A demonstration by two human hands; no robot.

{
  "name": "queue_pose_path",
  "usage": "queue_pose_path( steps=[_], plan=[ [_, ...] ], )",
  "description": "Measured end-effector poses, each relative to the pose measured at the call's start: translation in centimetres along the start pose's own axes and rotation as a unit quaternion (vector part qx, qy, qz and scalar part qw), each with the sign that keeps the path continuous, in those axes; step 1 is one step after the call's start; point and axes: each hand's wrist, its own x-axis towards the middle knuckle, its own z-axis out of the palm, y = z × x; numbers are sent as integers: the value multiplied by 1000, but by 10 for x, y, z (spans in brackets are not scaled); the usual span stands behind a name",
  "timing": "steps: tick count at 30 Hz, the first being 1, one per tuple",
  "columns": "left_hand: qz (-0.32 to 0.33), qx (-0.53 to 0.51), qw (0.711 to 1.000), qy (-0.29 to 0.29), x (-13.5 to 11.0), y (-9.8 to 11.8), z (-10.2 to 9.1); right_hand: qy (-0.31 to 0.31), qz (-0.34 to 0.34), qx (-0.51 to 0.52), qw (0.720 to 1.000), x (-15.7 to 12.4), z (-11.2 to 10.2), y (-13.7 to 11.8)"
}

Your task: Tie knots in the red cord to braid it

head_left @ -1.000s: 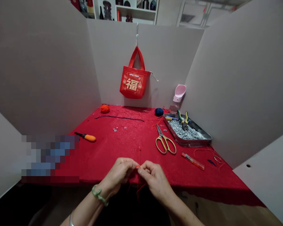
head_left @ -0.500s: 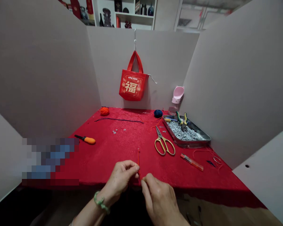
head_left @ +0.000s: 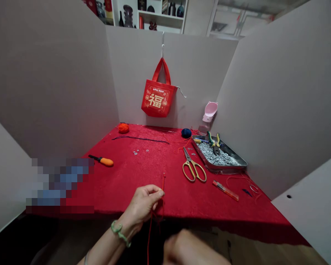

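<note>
My left hand (head_left: 142, 203) hovers at the near edge of the red-covered table (head_left: 143, 173), fingers pinched on a thin red cord (head_left: 163, 182) whose short end stands up above the fingertips. More of the cord hangs down below the table edge. My right hand (head_left: 186, 247) is low at the bottom of the view, below the table edge and blurred; its fingers do not show.
Gold-handled scissors (head_left: 193, 168), a metal tray (head_left: 238, 157) of small silver parts with pliers (head_left: 215, 142), an orange-handled tool (head_left: 103, 160), a red pen-like tool (head_left: 225, 190), small washers (head_left: 136, 151), orange (head_left: 123, 127) and blue (head_left: 185, 132) cord balls. A red bag (head_left: 157, 96) hangs on the back panel.
My right hand left the cord at the left fingertips and dropped down toward me below the table edge. The left hand kept its pinch on the cord.
</note>
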Motion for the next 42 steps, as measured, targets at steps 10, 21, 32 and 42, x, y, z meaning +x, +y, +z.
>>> queue_pose_path(
  steps=[10, 21, 32, 42],
  plan=[
    [63, 42, 997, -12, 0, -12, -1, -46, 58, 500, 863, 68, -35, -6],
    [62, 50, 997, -12, -1, -18, -6, -5, 86, 572, 816, 72, -27, -1],
    [111, 127, 985, 36, -13, -19, -6, 33, 102, 490, 865, 70, -23, 0],
    [286, 348, 893, 17, -18, -30, -16, 12, 95, 506, 857, 71, -26, 2]
  ],
)
